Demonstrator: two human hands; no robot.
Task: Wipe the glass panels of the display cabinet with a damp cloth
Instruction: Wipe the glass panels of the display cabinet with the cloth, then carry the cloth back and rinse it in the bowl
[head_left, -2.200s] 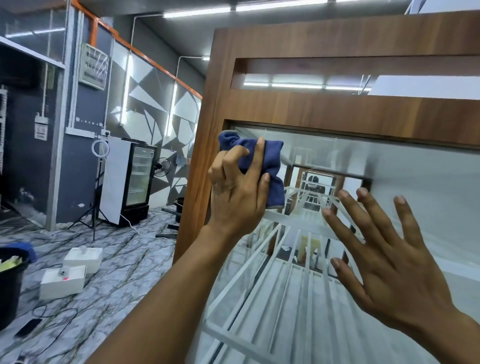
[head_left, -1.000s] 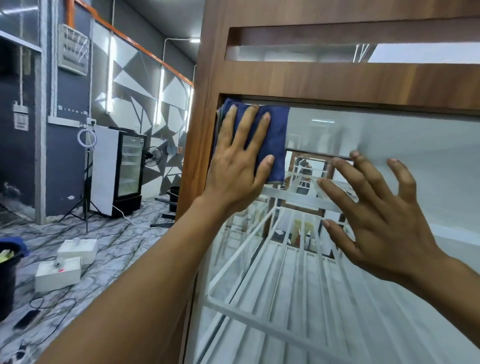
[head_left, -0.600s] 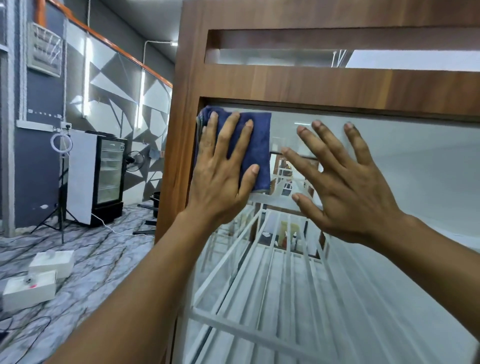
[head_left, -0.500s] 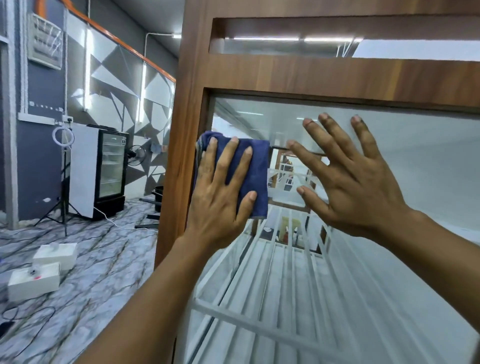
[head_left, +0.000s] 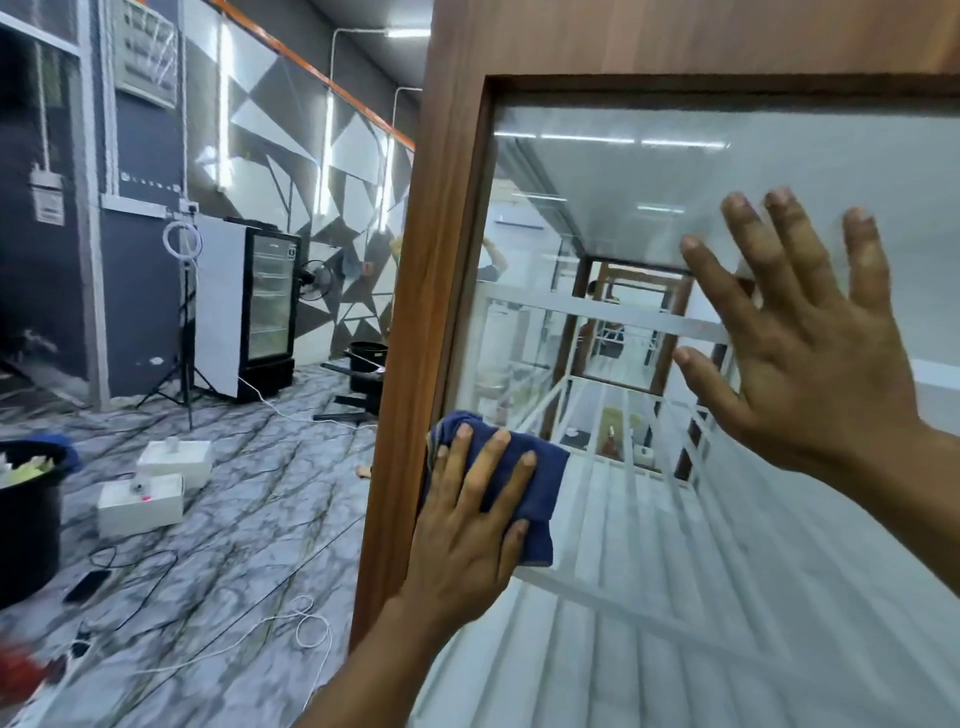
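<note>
Got the left hand spread flat, fingers straight, pressing a folded blue cloth onto the glass panel. Sitting low on the panel's left edge, with the cloth butted right up against the wooden frame. Got the right hand higher up toward the right side, fingers splayed wide, holding nothing; can't tell if it's actually touching the glass. Behind the glass, white wire shelves. Off left on the marble floor: two white boxes, a black bucket, loose cables, plus a glass-door fridge and a ring light near the far wall.
</note>
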